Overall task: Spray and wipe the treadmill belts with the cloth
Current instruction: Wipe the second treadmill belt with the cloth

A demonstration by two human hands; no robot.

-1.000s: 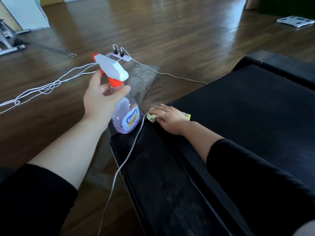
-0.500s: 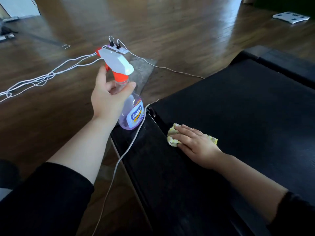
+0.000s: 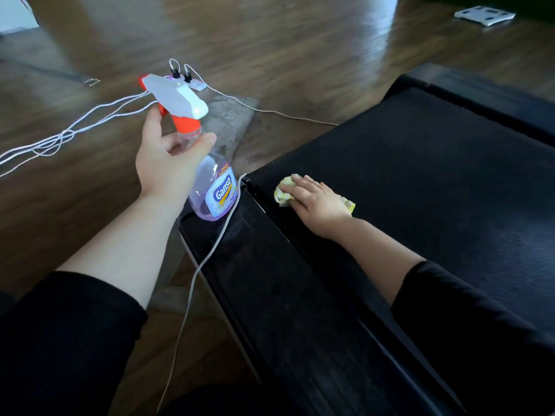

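Observation:
A black treadmill belt [image 3: 435, 175] fills the right half of the view, with its black side rail [image 3: 285, 295] running along its left edge. My right hand [image 3: 318, 205] lies flat on a crumpled yellow cloth [image 3: 282, 193] and presses it onto the belt near the far left corner. My left hand [image 3: 168, 166] grips the neck of a spray bottle [image 3: 216, 190] of purple liquid with a white and orange trigger head. The bottle's base rests on the rail's far end, and its nozzle points left, away from the belt.
A white cable [image 3: 192, 283] runs from the rail's far end down across the wooden floor. A power strip [image 3: 186, 81] with plugs and several white cords lies on the floor beyond the bottle. A white flat scale [image 3: 485, 15] sits far right.
My right hand slid the cloth toward me along the belt's left edge, then back out to the far corner. My left hand kept its grip on the bottle.

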